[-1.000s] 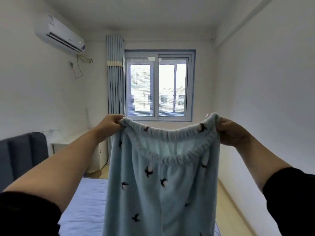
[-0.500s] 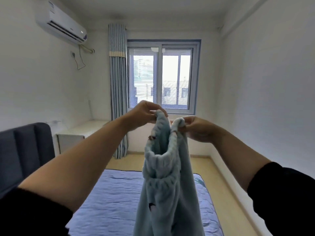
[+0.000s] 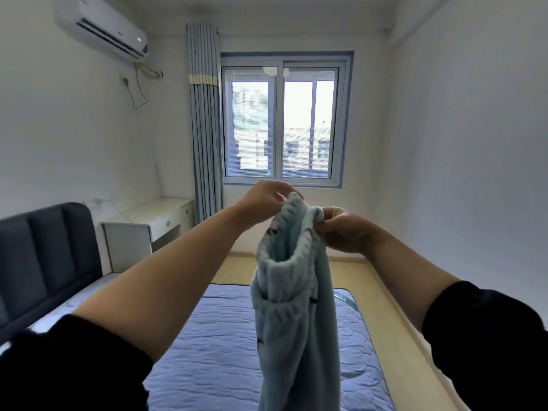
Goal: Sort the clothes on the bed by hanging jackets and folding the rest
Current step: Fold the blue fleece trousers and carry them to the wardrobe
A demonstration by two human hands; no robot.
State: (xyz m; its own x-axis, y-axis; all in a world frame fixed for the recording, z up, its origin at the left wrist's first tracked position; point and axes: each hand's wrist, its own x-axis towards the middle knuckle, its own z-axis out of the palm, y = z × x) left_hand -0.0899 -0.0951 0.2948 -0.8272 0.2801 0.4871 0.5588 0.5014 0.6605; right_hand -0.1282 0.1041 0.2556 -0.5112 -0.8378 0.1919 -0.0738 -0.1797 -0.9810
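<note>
Fleece trousers [image 3: 296, 315]: midair over the mattress [image 3: 213, 351], toward its foot end; long axis hangs vertical.
Left hand [image 3: 262, 203]: pinches one waistband end.
Right hand [image 3: 345, 231]: pinches the other end, just beside the left; both equally near.

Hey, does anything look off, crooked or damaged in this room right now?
Nothing really stands out. The light blue pants hang from the left hand and right hand, which pinch the waistband together above the bed. Only the power cord below the air conditioner droops loosely down the wall.
</note>
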